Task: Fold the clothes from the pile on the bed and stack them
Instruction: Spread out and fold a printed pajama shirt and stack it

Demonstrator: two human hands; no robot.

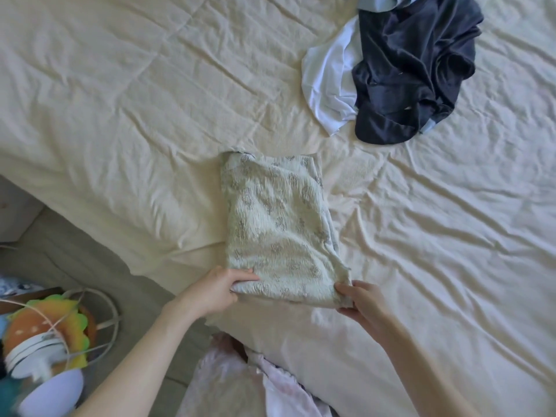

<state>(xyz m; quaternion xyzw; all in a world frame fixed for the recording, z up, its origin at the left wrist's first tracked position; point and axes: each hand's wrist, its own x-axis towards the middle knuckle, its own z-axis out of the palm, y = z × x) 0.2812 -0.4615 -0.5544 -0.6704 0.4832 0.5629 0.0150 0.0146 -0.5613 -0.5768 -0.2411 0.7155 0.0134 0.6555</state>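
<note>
Head view: my left hand (221,291) and right hand (359,302) are pinching the near corners of a soft, light, half-folded printed garment (278,224) lying on the bed (120,100); corner grips seem best.

Two bare arms come up from the bottom. The left hand (216,288) and the right hand (365,302) have no rings, watch or gloves. No sleeves show. Pale pink clothes (240,383) hang below.
</note>
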